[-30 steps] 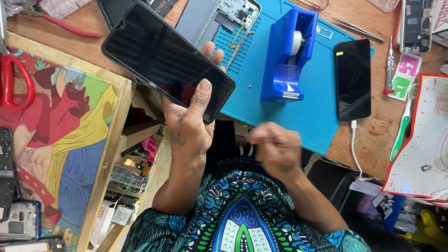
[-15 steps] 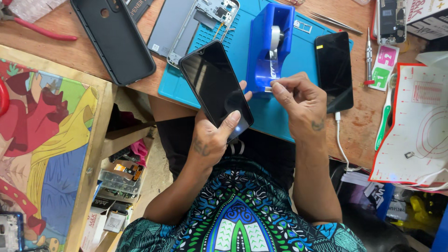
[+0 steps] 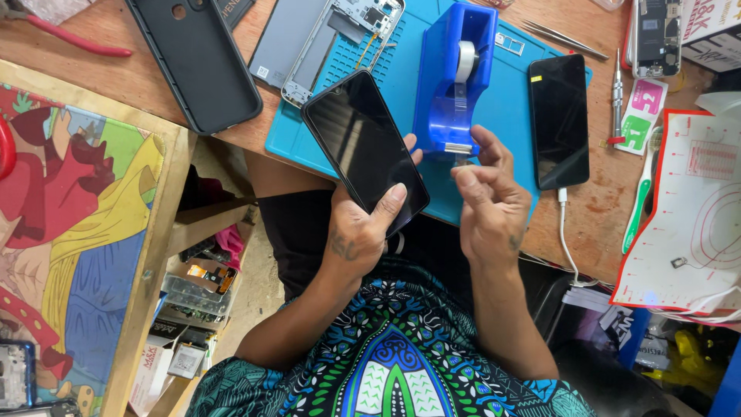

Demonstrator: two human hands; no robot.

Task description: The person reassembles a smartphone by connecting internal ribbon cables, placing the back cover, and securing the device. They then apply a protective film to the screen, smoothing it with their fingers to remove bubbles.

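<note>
My left hand grips a black phone screen by its lower end, glass side up, over the near edge of the blue work mat. Just right of it my right hand pinches at the cutter end of a blue tape dispenser that stands on the mat with a white roll in it. Whether a strip of tape is between the fingers is too small to tell.
An opened grey phone frame and a black back cover lie at the back left. A second black phone with a white cable lies right of the dispenser. Tweezers, a screwdriver and a red-edged mat sit right.
My left hand has lowered the screen nearer to the dispenser. My right hand rose from my lap to the dispenser and now pinches at its cutter end.
</note>
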